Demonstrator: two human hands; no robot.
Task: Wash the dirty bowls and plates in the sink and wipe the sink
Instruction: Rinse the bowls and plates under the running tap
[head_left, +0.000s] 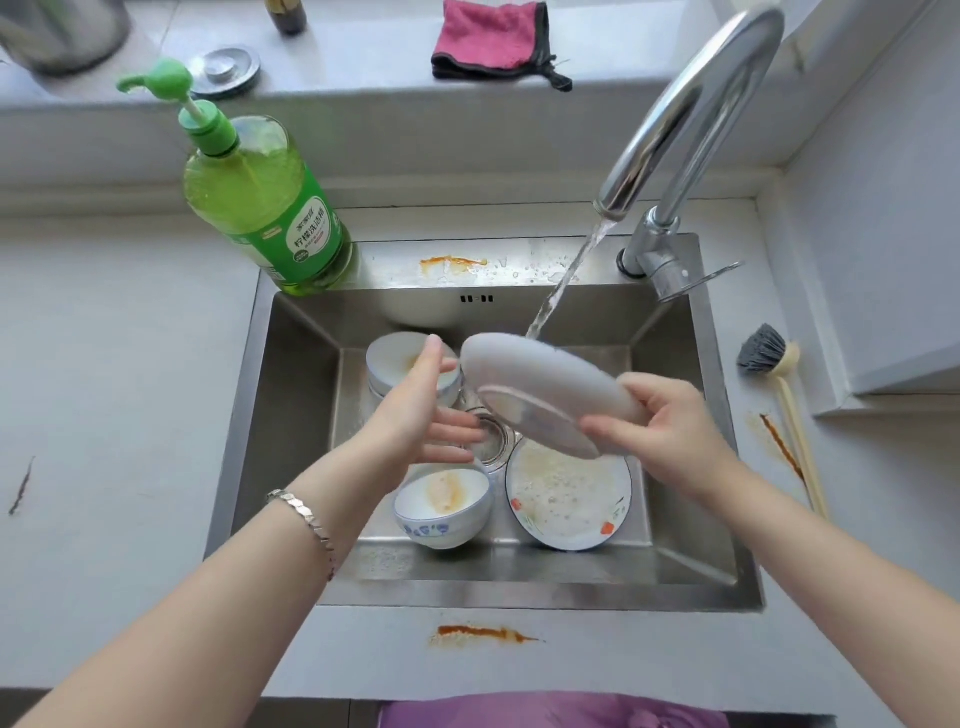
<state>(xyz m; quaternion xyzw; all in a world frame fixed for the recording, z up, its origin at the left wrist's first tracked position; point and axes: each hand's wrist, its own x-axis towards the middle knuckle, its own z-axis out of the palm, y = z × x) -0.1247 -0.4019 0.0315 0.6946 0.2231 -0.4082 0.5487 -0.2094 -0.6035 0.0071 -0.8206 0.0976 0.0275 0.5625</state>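
- The white plate (545, 374) is being held in the air over the middle of the sink (301, 415), tilted with its underside and foot ring facing up toward the camera.
- Its long axis is running from upper left down to lower right, and the upper-left rim is sitting under the stream of water (563, 280) pouring from the tap (691, 104).
- The right hand (670, 431) is gripping the plate's lower-right edge, fingers curled onto the underside.
- The left hand (415, 405) is hovering open just left of the plate, fingers straight, holding nothing; a silver bracelet (306, 519) is circling that wrist.
- Below, a stained blue-patterned bowl (441, 499) and a soiled flowered plate (566, 499) are lying side by side on the sink floor, with a stack of bowls (400, 358) at the back left and the drain (493, 431) between them.
- A green soap bottle (260, 197) is standing at the sink's back-left corner.
- A dish brush (769, 358) is lying on the grey counter (104, 364) to the right.
- Orange smears (483, 634) are marking the counter's front edge.
- A pink cloth (493, 36) is resting on the ledge behind.
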